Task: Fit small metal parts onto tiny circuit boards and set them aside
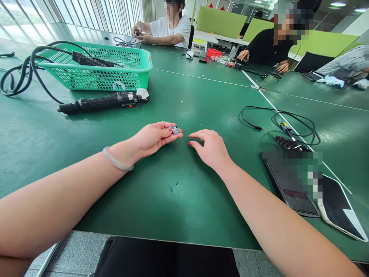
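Note:
Between the thumb and fingers of my left hand (154, 139) is a small circuit board (174, 129), bluish with tiny light parts on it. The palm faces up, low over the green table (178, 184). A short gap to the right, my right hand (210, 148) has its thumb and forefinger apart, pointing at the board, with nothing between them. Beyond my left hand lies a black electric screwdriver (100, 103) with a white piece near its right end.
Behind the screwdriver stands a green plastic basket (106, 79) with a black cabled tool in it. At right lie a coiled black cable (300, 119), a hair claw clip (291, 144), a phone (288, 184) and a white-edged device (343, 204). Several people sit around the table.

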A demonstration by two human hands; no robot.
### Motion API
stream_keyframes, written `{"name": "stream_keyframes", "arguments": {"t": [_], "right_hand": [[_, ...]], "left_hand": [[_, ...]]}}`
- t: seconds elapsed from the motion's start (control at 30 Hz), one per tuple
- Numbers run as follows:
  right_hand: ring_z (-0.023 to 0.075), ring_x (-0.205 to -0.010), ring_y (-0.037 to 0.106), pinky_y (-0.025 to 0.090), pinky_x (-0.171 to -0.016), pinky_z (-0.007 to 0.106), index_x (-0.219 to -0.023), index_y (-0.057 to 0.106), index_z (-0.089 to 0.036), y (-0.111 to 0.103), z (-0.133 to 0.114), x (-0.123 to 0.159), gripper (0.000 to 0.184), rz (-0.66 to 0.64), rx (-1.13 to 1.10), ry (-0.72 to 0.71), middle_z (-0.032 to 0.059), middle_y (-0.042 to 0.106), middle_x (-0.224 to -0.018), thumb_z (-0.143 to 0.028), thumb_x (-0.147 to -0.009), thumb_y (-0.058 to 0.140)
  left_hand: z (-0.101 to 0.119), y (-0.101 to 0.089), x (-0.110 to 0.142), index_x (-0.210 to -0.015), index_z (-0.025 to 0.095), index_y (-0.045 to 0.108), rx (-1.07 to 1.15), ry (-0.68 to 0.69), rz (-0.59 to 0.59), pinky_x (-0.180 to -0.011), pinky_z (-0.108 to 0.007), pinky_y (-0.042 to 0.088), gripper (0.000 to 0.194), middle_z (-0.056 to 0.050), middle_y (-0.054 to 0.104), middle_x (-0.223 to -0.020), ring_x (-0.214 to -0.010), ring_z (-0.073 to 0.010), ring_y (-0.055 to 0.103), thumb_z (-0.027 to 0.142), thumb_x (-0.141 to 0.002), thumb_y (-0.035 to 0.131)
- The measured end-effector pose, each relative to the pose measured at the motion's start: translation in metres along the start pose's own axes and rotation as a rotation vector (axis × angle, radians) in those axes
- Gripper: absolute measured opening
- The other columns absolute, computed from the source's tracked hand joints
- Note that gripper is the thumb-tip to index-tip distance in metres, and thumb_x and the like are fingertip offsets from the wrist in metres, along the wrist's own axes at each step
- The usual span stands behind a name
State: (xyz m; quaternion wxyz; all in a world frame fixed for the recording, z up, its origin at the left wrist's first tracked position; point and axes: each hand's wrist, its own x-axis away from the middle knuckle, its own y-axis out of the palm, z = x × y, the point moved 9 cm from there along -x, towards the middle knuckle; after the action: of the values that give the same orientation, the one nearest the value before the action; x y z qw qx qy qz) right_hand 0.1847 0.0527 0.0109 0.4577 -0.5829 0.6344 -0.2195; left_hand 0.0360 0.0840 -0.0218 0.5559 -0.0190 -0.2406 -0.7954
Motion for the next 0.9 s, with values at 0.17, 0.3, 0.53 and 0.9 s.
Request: {"name": "stream_keyframes", "arguments": {"t": [0.17, 0.3, 0.53, 0.9], "right_hand": [[0.0191, -0.085, 0.054, 0.042, -0.076, 0.034, -0.068, 0.065, -0.021, 0.02, 0.004, -0.009, 0.015, -0.109, 0.061, -0.009, 0.0038, 0.064, -0.083, -0.02, -0.081, 0.057], [0.0184, -0.084, 0.052, 0.041, -0.076, 0.033, -0.066, 0.059, -0.019, 0.017, -0.002, -0.011, 0.02, -0.105, 0.054, -0.067, 0.0047, 0.061, -0.082, -0.014, -0.084, 0.049], [0.0153, -0.085, 0.054, 0.044, -0.074, 0.03, -0.073, 0.059, -0.022, -0.015, -0.032, 0.004, 0.017, 0.043, -0.371, -0.213, 0.0019, 0.059, -0.089, -0.02, -0.086, 0.049], [0.0143, -0.087, 0.056, 0.045, -0.083, 0.032, -0.072, 0.064, -0.025, -0.014, -0.043, 0.007, 0.019, 0.044, -0.402, -0.322, 0.0006, 0.058, -0.089, -0.018, -0.085, 0.052]], "left_hand": [[-0.004, 0.004, 0.002, -0.094, 0.01, 0.056, -0.116, 0.008, -0.025, -0.086, -0.028, 0.054, 0.012, -0.01, 0.069, -0.092, -0.08, -0.014, 0.07, 0.004, -0.084, 0.054], [-0.01, 0.009, 0.004, -0.093, 0.012, 0.055, -0.205, -0.032, -0.068, -0.081, -0.028, 0.055, 0.008, -0.009, 0.07, -0.089, -0.076, -0.0137, 0.07, 0.009, -0.085, 0.055], [-0.011, 0.02, 0.008, -0.089, 0.012, 0.059, -0.249, -0.082, -0.186, -0.068, -0.022, 0.055, 0.005, -0.005, 0.068, -0.082, -0.071, -0.0111, 0.068, 0.013, -0.084, 0.059], [-0.021, 0.033, 0.014, -0.084, 0.011, 0.062, -0.199, -0.171, -0.374, -0.071, -0.02, 0.056, 0.005, -0.007, 0.068, -0.081, -0.076, -0.0126, 0.069, 0.016, -0.083, 0.06]]}}
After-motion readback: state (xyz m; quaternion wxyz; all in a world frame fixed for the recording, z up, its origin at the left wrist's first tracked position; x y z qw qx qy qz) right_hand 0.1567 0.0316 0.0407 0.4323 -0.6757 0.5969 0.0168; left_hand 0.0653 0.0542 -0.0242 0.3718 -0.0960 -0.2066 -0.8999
